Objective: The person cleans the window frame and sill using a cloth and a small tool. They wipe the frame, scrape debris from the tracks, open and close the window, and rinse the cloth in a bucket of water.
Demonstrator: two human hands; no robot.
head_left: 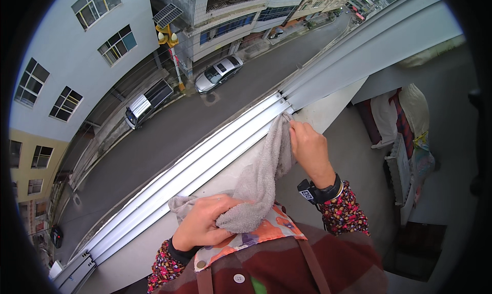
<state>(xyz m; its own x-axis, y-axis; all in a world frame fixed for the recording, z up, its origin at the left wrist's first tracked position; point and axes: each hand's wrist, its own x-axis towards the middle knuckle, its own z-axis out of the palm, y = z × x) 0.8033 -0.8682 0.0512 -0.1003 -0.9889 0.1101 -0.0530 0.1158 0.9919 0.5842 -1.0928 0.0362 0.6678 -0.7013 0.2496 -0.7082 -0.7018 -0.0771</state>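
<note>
My left hand point(204, 221) bunches one grey cloth point(262, 179); my right hand point(310, 149) pinches its end. Upper left, two silver vehicles point(214, 78).

The bare left hand point(199, 225) sits low, close to the torso point(338, 258), curled in a grip — the bare right hand point(310, 146) reaches farther forward in a pinch — both forearms point(344, 212), in dark flower-patterned sleeves point(164, 266), angling inward.
</note>
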